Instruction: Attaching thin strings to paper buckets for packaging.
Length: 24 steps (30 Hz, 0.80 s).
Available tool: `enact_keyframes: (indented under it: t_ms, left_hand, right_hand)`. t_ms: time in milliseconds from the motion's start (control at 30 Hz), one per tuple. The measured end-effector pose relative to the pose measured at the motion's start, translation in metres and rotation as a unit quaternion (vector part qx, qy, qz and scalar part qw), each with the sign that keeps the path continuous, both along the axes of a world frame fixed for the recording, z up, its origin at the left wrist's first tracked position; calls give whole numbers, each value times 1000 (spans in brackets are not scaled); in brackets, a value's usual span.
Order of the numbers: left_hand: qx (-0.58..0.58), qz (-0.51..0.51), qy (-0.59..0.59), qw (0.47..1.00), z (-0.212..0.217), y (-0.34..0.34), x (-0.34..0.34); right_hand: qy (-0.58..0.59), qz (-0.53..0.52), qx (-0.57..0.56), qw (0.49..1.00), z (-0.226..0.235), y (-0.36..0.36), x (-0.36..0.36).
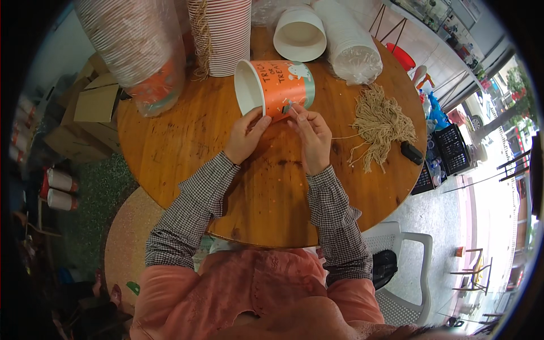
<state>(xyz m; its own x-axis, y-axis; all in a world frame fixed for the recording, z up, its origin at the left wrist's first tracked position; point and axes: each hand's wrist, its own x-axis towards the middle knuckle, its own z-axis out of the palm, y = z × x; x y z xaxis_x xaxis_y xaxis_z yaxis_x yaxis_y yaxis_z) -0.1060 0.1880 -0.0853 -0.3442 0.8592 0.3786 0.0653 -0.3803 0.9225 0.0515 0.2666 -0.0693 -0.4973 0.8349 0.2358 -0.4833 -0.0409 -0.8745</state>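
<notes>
An orange and pale-green paper bucket lies on its side on the wooden table, its white open mouth facing left. My left hand grips the lower edge of the rim, thumb outside. At the bucket's printed side, my right hand is closed, thumb and fingertips pinched beside a small dark spot. A thin strand of tan twine stretches from this hand towards a loose heap of twine cords on the right. The end between my fingertips is too small to make out clearly.
Tall nested bucket stacks stand behind, one wrapped in plastic at left. A white bucket and a bagged stack lie at the back. A black object sits near the round table's right edge. A white chair stands at lower right.
</notes>
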Motion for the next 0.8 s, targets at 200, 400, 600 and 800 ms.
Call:
enact_keyframes:
  t_ms: [200,400,600,800]
  left_hand:
    - [40,144,335,930,-12,3,-9]
    - [-23,147,431,890,-24,4,-22]
    - [26,83,-8,996,2,6,4]
    - [-13,148,389,909,-15,2,-10]
  right_hand:
    - [9,-36,13,999,1,1,1]
    - [15,-82,55,995,9,2,2]
    - [-30,-30,56,998,-4,-3,-7]
    - [-43,-34,97,994,-11,-5,-11]
